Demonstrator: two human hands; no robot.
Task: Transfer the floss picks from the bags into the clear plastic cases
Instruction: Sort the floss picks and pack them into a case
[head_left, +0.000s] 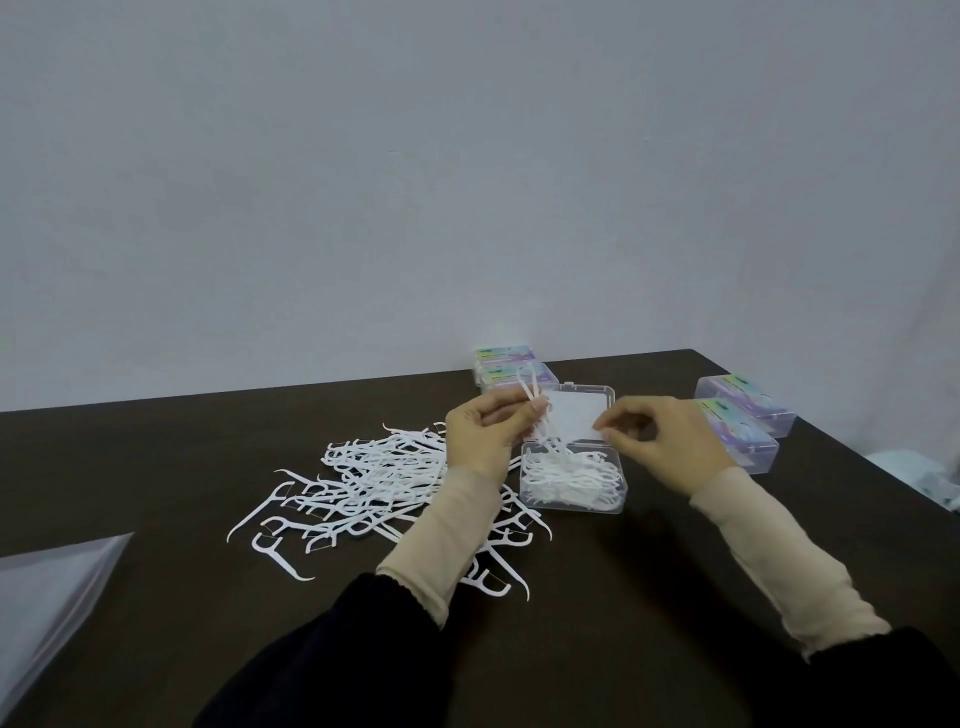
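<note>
With four closed cases (748, 415) filled at twelve and two o'clock, the left hand (480, 434) pinches a few floss picks (535, 402) over the part-full open case (571, 480), the right hand (660, 439) curls loosely beside its lid, grasping nothing I can make out, and a large loose pile (363, 478) waits at nine o'clock.

Not much else around, honestly. It's a dark brown table (156, 467) with a faint wood grain, pushed right up against a plain pale grey wall (467, 156) that fills the whole top half of the view. Off the table's right edge there's some light bluish thing (930, 480), too blurry to make out.
</note>
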